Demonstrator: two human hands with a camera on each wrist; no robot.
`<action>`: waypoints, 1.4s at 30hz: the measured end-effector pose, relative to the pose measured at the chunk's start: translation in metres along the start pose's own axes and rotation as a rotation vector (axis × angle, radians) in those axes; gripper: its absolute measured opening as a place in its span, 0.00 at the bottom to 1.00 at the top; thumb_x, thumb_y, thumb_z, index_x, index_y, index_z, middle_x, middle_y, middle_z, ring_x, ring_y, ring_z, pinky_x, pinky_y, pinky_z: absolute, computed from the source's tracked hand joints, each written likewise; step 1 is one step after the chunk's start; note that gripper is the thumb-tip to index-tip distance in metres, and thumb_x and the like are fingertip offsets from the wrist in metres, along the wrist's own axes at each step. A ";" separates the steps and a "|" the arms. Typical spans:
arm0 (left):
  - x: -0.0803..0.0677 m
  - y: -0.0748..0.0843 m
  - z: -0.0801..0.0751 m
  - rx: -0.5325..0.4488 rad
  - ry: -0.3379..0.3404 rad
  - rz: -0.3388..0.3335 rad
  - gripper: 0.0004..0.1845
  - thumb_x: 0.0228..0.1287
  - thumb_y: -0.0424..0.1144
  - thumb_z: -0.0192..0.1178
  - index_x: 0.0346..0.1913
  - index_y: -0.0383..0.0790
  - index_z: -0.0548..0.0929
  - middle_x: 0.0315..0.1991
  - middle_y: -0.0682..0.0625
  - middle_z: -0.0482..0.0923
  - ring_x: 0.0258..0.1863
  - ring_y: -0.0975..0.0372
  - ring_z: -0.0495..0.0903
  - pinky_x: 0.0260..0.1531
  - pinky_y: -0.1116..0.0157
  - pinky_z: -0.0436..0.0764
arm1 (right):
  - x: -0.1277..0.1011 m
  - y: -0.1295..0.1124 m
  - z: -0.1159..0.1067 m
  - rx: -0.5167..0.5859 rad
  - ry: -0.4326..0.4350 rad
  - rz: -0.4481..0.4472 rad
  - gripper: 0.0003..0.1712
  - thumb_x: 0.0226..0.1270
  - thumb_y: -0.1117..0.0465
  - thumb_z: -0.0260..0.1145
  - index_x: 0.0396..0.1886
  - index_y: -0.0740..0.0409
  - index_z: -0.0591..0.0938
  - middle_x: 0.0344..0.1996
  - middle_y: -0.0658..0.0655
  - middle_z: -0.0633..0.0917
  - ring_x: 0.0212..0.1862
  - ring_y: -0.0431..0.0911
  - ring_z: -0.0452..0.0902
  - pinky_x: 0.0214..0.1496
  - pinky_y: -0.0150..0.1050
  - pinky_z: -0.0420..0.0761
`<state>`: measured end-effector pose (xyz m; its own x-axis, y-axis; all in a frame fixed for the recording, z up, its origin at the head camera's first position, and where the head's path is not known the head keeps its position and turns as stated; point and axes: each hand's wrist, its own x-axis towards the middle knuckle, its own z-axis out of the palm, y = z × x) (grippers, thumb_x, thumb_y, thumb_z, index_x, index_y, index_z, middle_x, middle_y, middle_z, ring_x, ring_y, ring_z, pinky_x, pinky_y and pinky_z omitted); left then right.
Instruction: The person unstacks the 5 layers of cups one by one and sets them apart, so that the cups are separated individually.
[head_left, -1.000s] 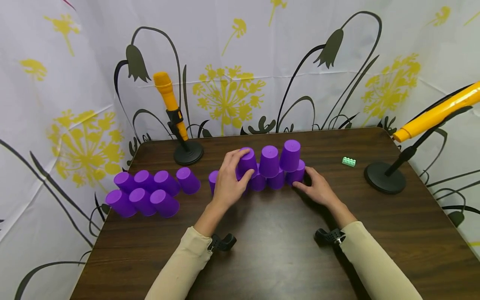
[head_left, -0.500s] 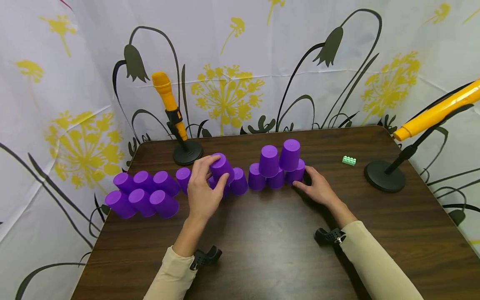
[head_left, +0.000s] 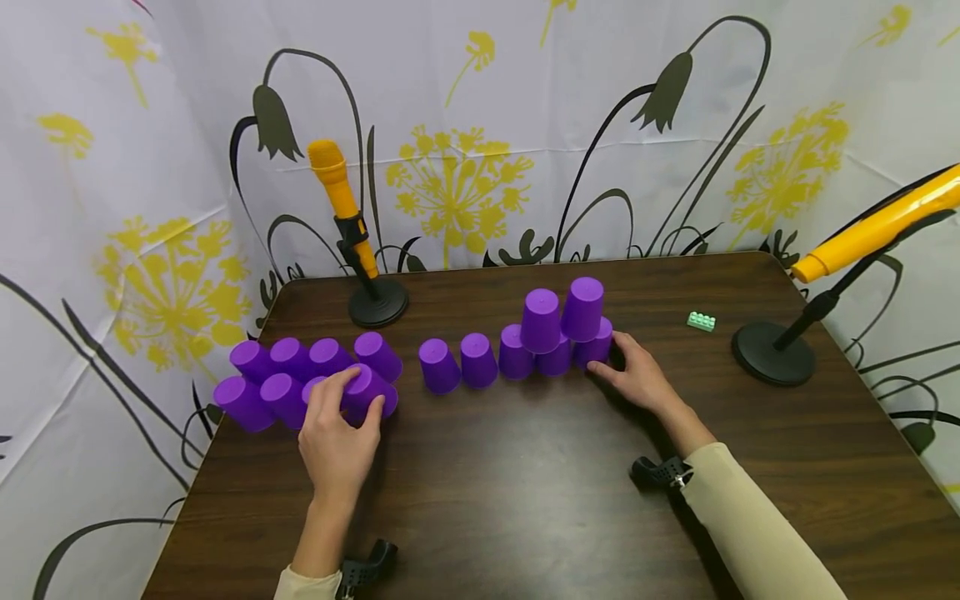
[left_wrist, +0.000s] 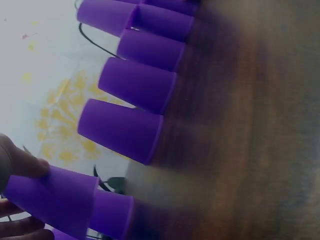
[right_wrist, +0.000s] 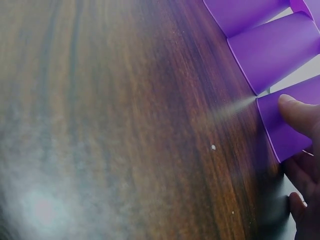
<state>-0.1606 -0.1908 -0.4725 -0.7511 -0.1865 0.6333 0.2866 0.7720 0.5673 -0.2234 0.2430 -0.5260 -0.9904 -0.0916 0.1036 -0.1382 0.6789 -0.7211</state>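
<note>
My left hand point(head_left: 339, 446) pinches an upside-down purple cup point(head_left: 371, 393) at the left group's front row, partly hiding another cup point(head_left: 311, 387) behind the fingers. The left wrist view has the held cup point(left_wrist: 55, 200) between thumb and fingers, overlapping a cup point(left_wrist: 112, 212) behind it. At the right end of the middle row, my right hand point(head_left: 637, 379) holds a bottom cup point(head_left: 592, 348) between thumb and fingers. That thumb lies across the cup point(right_wrist: 272, 122) in the right wrist view. Two cups, one of them an upper cup point(head_left: 542, 321), stand on top of the row.
Several upside-down cups point(head_left: 283, 400) form two rows at the left of the brown table point(head_left: 525, 500). An orange microphone point(head_left: 341, 196) on a black stand is at the back left, another microphone point(head_left: 877, 223) at the right. A green toy brick point(head_left: 701, 321) lies at the back right.
My left hand has lifted a cup off the middle row's upper level and carried it left and nearer, to the left group. The right hand has stayed on its cup.
</note>
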 end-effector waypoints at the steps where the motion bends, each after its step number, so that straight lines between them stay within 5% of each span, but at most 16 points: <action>1: -0.002 -0.002 0.001 0.015 -0.005 -0.002 0.27 0.46 0.35 0.78 0.53 0.43 0.83 0.50 0.44 0.80 0.50 0.49 0.79 0.43 0.47 0.77 | 0.000 0.000 0.000 0.001 0.001 0.001 0.39 0.64 0.52 0.71 0.68 0.65 0.68 0.63 0.68 0.73 0.66 0.62 0.66 0.68 0.60 0.62; 13: -0.008 -0.019 0.015 0.160 -0.073 -0.066 0.27 0.43 0.39 0.80 0.51 0.47 0.84 0.48 0.45 0.80 0.40 0.42 0.81 0.31 0.42 0.77 | 0.000 0.000 0.000 0.008 0.011 -0.011 0.38 0.63 0.53 0.71 0.68 0.65 0.68 0.62 0.68 0.73 0.66 0.62 0.67 0.67 0.59 0.62; 31: -0.007 -0.021 0.014 0.208 -0.056 -0.004 0.30 0.41 0.37 0.81 0.52 0.46 0.83 0.54 0.46 0.77 0.40 0.43 0.82 0.28 0.41 0.77 | 0.001 0.000 0.001 0.002 0.012 -0.017 0.39 0.63 0.52 0.71 0.68 0.64 0.68 0.62 0.67 0.74 0.65 0.62 0.67 0.67 0.59 0.62; 37: -0.004 -0.013 0.004 0.184 -0.035 0.027 0.28 0.43 0.36 0.80 0.51 0.42 0.83 0.55 0.43 0.77 0.44 0.44 0.81 0.32 0.42 0.79 | 0.000 0.002 0.001 -0.002 0.023 -0.041 0.38 0.63 0.53 0.71 0.67 0.66 0.69 0.61 0.68 0.74 0.65 0.63 0.68 0.66 0.60 0.63; 42: 0.007 0.007 -0.003 0.179 -0.001 0.115 0.25 0.50 0.38 0.76 0.53 0.42 0.83 0.55 0.43 0.76 0.46 0.47 0.79 0.32 0.45 0.80 | 0.000 0.002 0.000 0.005 0.028 -0.050 0.38 0.63 0.53 0.72 0.67 0.66 0.69 0.60 0.68 0.75 0.64 0.63 0.68 0.66 0.59 0.64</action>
<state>-0.1617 -0.1884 -0.4625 -0.7205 -0.0903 0.6876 0.2601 0.8840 0.3886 -0.2234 0.2441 -0.5273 -0.9818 -0.1048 0.1583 -0.1873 0.6706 -0.7178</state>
